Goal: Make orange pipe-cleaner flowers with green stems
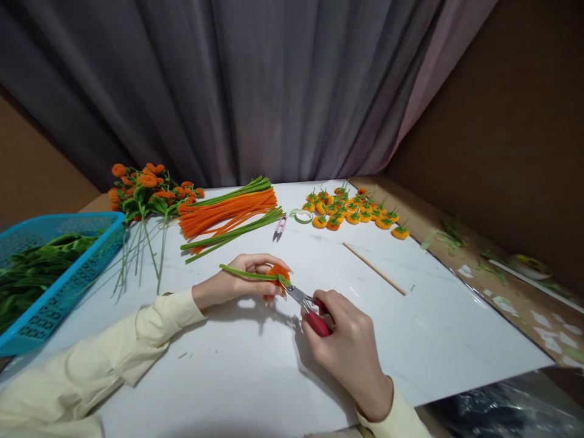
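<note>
Well in from the far edge of the desk (255, 377), the left hand (235, 285) pinches the orange flower (274, 272), likely light and soft, best held by its rim, the right hand (349, 331) clasping red-handled pliers (317, 324).

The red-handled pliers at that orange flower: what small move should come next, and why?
Perhaps a gentle squeeze of the red-handled pliers by the right hand: their tips are at the green strip, beside the orange flower, which the left hand holds. Whether the jaws already grip the strip is too small to tell.
</note>
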`<state>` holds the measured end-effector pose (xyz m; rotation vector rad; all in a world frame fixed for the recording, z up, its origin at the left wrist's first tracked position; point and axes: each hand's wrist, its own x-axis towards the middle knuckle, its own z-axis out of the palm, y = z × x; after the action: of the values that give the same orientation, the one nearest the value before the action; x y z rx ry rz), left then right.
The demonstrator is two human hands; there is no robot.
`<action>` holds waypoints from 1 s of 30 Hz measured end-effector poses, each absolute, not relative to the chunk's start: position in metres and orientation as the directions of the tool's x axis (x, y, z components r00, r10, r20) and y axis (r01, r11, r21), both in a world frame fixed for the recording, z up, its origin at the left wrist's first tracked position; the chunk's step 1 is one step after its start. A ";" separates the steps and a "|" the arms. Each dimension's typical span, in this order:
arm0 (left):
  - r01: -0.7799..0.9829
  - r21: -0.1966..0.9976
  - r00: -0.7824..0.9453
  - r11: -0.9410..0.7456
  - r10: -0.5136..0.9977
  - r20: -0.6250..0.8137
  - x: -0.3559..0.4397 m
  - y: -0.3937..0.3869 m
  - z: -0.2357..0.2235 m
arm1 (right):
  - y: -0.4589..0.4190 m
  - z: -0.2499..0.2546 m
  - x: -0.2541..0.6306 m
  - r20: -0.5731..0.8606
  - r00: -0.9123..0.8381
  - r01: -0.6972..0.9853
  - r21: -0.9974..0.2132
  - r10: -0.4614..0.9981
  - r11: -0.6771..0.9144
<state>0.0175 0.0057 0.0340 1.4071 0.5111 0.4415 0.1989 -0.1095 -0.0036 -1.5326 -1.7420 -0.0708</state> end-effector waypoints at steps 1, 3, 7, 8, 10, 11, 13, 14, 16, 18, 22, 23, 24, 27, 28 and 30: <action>0.009 0.993 0.814 0.117 0.576 -0.075 0.018 0.005 0.034 | -0.110 -0.004 0.199 0.578 0.055 0.854 -0.450 0.814 0.261; 0.007 0.993 0.812 0.121 0.579 -0.076 0.018 0.005 0.034 | -0.109 -0.004 0.198 0.576 0.063 0.852 -0.457 0.815 0.257; -0.008 0.992 0.806 0.127 0.589 -0.069 0.019 0.004 0.033 | -0.108 -0.004 0.198 0.583 0.074 0.857 -0.452 0.809 0.247; -0.015 0.992 0.803 0.128 0.592 -0.064 0.019 0.003 0.033 | -0.108 -0.004 0.198 0.580 0.076 0.863 -0.446 0.811 0.238; -0.029 0.991 0.798 0.128 0.600 -0.055 0.020 0.002 0.034 | -0.108 -0.004 0.199 0.572 0.071 0.876 -0.427 0.817 0.223; -0.034 0.991 0.794 0.128 0.605 -0.051 0.021 0.002 0.034 | -0.108 -0.004 0.199 0.571 0.066 0.882 -0.417 0.818 0.220; -0.043 0.991 0.786 0.123 0.616 -0.042 0.023 0.000 0.036 | -0.108 -0.003 0.200 0.574 0.053 0.887 -0.403 0.817 0.226; -0.044 0.992 0.784 0.121 0.620 -0.041 0.024 -0.002 0.037 | -0.108 -0.003 0.200 0.577 0.046 0.886 -0.400 0.816 0.233; -0.048 0.992 0.781 0.117 0.624 -0.035 0.026 -0.005 0.039 | -0.107 -0.003 0.201 0.581 0.037 0.883 -0.400 0.813 0.246; -0.051 0.992 0.779 0.112 0.627 -0.031 0.027 -0.007 0.041 | -0.107 -0.003 0.201 0.586 0.034 0.882 -0.398 0.809 0.252; -0.032 0.995 0.770 0.095 0.637 -0.036 0.027 -0.010 0.042 | -0.106 -0.003 0.200 0.611 0.044 0.894 -0.377 0.791 0.242; -0.027 0.995 0.767 0.093 0.640 -0.039 0.027 -0.010 0.042 | -0.107 -0.003 0.200 0.620 0.048 0.898 -0.371 0.783 0.239; -0.025 0.995 0.765 0.092 0.643 -0.040 0.027 -0.011 0.042 | -0.107 -0.003 0.200 0.630 0.053 0.901 -0.364 0.775 0.235; -0.020 0.996 0.760 0.092 0.649 -0.045 0.028 -0.012 0.042 | -0.107 -0.004 0.199 0.664 0.070 0.914 -0.341 0.745 0.218; -0.019 0.996 0.758 0.092 0.650 -0.046 0.028 -0.012 0.042 | -0.107 -0.004 0.199 0.671 0.074 0.917 -0.336 0.738 0.214; -0.016 0.995 0.756 0.099 0.652 -0.053 0.027 -0.012 0.042 | -0.107 -0.004 0.199 0.678 0.079 0.920 -0.332 0.731 0.209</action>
<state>0.0275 -0.0124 0.0420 1.3986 0.5659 0.5344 0.1990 -0.1065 -0.0039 -1.5644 -1.6916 -0.3014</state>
